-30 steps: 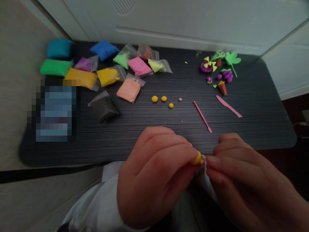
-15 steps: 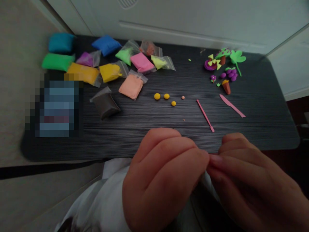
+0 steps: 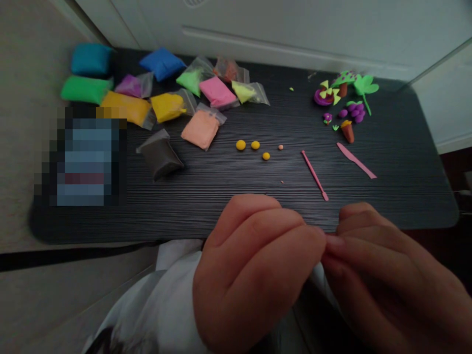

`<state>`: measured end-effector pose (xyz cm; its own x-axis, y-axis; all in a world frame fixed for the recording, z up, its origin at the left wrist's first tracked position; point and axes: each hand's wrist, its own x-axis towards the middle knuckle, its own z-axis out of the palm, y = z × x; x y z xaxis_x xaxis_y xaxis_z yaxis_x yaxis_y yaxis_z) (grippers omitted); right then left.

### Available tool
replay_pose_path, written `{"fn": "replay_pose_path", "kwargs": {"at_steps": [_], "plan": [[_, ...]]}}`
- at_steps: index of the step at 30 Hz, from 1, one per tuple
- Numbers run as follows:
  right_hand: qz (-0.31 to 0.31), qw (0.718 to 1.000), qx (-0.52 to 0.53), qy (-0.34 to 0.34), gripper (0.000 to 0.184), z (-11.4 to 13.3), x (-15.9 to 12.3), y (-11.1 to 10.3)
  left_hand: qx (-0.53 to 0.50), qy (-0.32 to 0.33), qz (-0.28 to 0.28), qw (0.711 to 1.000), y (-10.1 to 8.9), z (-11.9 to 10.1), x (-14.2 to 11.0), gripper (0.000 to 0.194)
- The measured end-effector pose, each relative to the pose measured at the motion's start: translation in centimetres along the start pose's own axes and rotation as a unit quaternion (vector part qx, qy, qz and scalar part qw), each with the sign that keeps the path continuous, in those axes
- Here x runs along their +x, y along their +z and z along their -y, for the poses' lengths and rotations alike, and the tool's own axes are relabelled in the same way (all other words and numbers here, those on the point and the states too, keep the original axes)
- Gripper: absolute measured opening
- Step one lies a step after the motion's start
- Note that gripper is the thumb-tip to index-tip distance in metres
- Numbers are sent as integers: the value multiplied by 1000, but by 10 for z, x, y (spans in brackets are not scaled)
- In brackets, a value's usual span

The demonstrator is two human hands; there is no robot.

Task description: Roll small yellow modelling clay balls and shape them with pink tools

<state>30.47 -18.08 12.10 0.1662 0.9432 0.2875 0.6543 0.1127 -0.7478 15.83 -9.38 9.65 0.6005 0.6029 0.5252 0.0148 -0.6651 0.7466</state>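
Note:
My left hand (image 3: pixel 254 265) and my right hand (image 3: pixel 383 275) meet fingertip to fingertip just in front of the near edge of the dark table (image 3: pixel 221 201). Both are closed in a pinch. The small yellow clay piece that showed between them a moment ago is now hidden behind my left fingers. A bit of whitish material hangs under the pinch; I cannot tell what it is. Three small yellow clay balls (image 3: pixel 254 147) lie on the table beyond my hands, with a tiny peach ball (image 3: pixel 280 147) beside them.
Several bags of coloured clay (image 3: pixel 201 129) lie across the table's back left. A pink stick tool (image 3: pixel 314 174) and a pink plastic knife (image 3: pixel 356 160) lie right of centre. Small finished clay figures (image 3: pixel 342 98) stand at the back right. A blurred-out object (image 3: pixel 84 162) sits at the left.
My left fingers have closed over the yellow clay piece, which no longer shows. Both hands stay pinched together in nearly the same place; the view has shifted slightly.

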Motion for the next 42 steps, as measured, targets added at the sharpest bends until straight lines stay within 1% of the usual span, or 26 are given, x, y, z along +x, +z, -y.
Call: {"fn": "replay_pose_path", "kwargs": {"at_steps": [4,6,10,12,14,16,18,20,21,24,25,28,31,34,37,39,42], "plan": [[-11,999,32,9,14,-1,2,2,-16,6,-26,1000,5,2,2,38],[-20,999,51,-2,15,-2,2,2,-35,3,-42,999,6,2,3,39],[-18,998,49,-39,30,-6,0,2,-72,-16,-60,995,9,1,4,43],[-27,998,36,-48,34,-8,-1,2,-60,-15,-63,996,10,0,6,38],[-48,997,38,-55,33,-11,-3,5,-40,-19,-63,997,13,1,7,27],[-66,994,63,-57,31,-15,-3,9,-38,-39,-65,996,16,3,7,21],[-88,990,93,-56,28,-18,-4,14,-61,-64,-65,994,20,5,3,25],[-113,986,115,-50,26,-22,-4,19,-98,-104,-63,988,24,7,-2,31],[-122,984,122,-44,26,-24,-4,22,-115,-136,-64,982,26,8,-4,32],[-133,981,142,-23,27,-28,-6,25,-153,-228,-67,959,30,10,-9,27],[-133,980,149,-19,28,-29,-6,26,-167,-250,-61,952,30,11,-9,25],[-132,979,156,-12,30,-33,-6,26,-224,-303,-29,926,31,14,-5,22],[-134,982,136,6,31,-37,-6,27,-301,-347,-12,888,32,17,-1,24],[-132,983,125,28,30,-39,-6,27,-393,-376,-10,839,33,18,-2,23],[-131,983,126,37,29,-40,-6,28,-477,-389,-21,788,34,19,-4,14],[-133,981,132,41,27,-40,-5,28,-509,-389,-30,767,34,19,-5,7],[-137,979,148,28,27,-41,-4,27,-532,-390,-38,750,34,20,-4,4]]}}
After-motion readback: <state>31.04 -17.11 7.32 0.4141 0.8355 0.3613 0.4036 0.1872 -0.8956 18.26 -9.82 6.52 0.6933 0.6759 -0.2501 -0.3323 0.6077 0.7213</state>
